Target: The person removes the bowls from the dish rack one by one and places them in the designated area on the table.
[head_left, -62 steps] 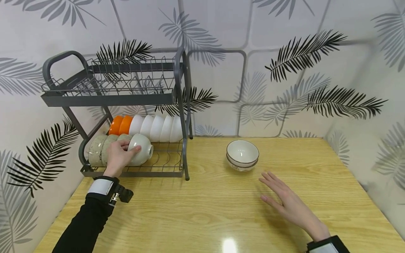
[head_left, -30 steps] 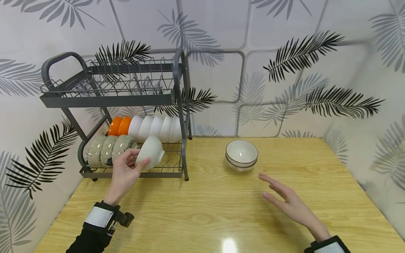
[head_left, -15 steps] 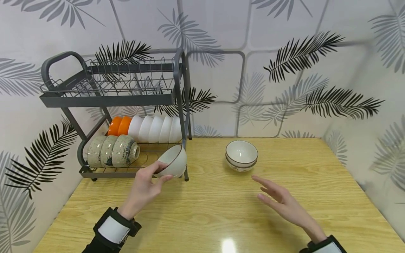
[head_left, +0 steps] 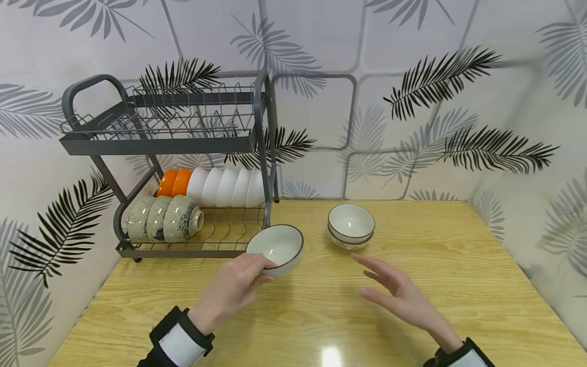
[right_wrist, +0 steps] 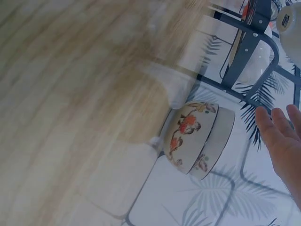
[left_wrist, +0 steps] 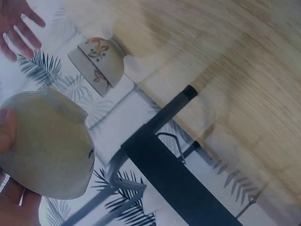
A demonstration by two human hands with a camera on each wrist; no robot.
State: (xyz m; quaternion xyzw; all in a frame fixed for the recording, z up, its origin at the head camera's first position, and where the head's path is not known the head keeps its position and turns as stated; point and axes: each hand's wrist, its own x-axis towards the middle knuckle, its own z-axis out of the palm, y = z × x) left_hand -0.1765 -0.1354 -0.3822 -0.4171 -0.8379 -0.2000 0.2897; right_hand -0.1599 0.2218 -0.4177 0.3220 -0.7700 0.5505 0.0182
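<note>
My left hand point(head_left: 236, 285) pinches the near rim of a white bowl point(head_left: 279, 247) with a dark brown edge, held above the table just right of the rack's front corner, its opening tilted upward. The left wrist view shows that bowl's pale outside point(left_wrist: 51, 146) large, with fingers at its edge. Two nested bowls point(head_left: 350, 224) stand on the table; the right wrist view shows the flowered side of the lower bowl point(right_wrist: 188, 136). My right hand point(head_left: 403, 300) hovers to the right and in front of that stack, fingers extended, touching nothing.
A dark two-tier rack point(head_left: 156, 147) stands at the left, its upper tier bare wire. On the lower tier, orange bowls point(head_left: 174, 182) and several white bowls point(head_left: 227, 187) line the back; speckled bowls point(head_left: 176, 219) stand in front. A patterned wall rises behind the wooden table point(head_left: 435, 229).
My left hand has lifted the white bowl out of the lower tier and carried it right, turning its opening upward. My right hand has shifted slightly left.
</note>
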